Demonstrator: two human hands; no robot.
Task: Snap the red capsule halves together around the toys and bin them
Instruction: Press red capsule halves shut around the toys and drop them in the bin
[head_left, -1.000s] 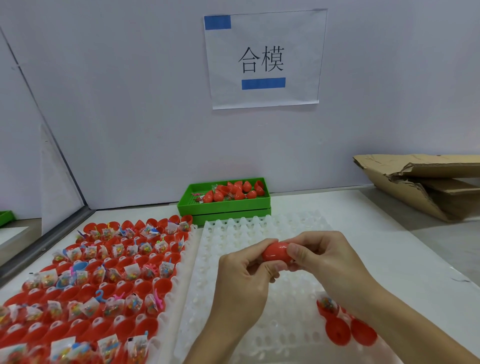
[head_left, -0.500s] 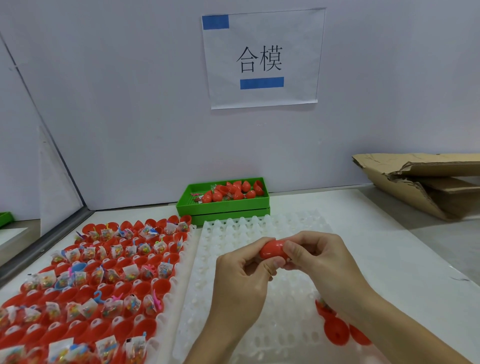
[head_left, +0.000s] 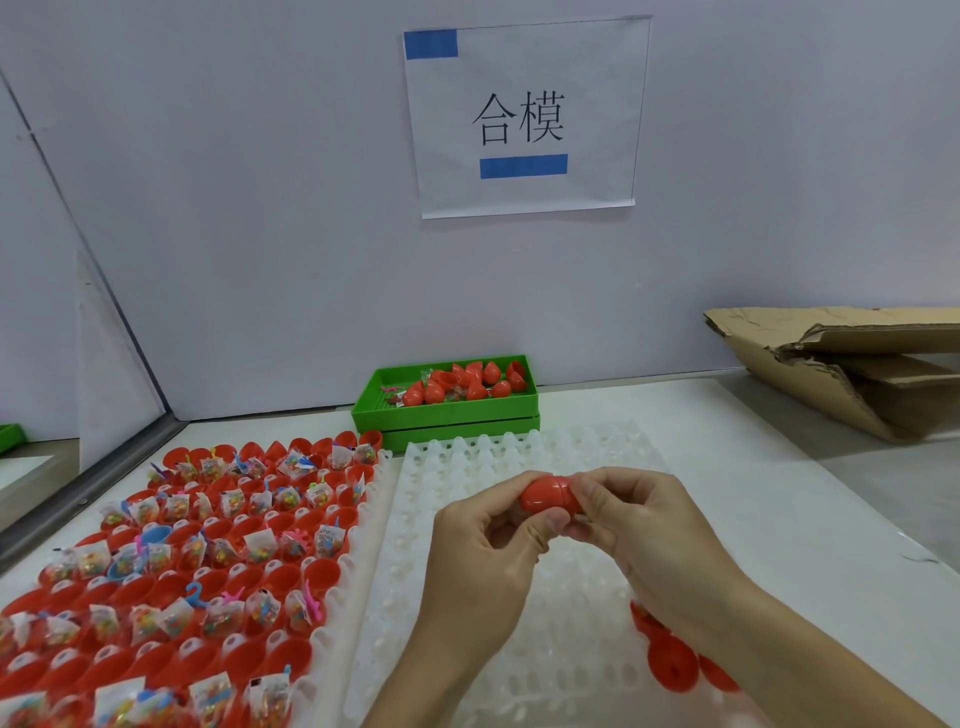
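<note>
The single head camera looked forward and down from the person's head, close above the white table (head_left: 753, 467), and faced the wall with the paper sign (head_left: 524, 117).

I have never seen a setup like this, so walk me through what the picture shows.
No machine here: a person works with bare hands, filmed by a camera worn on the head, looking down. The left hand and right hand together hold one red capsule over a white tray. To the left, a tray of red halves, many holding bagged toys. At the back, a green bin with finished capsules. A paper sign hangs on the wall; cardboard lies right.
</note>
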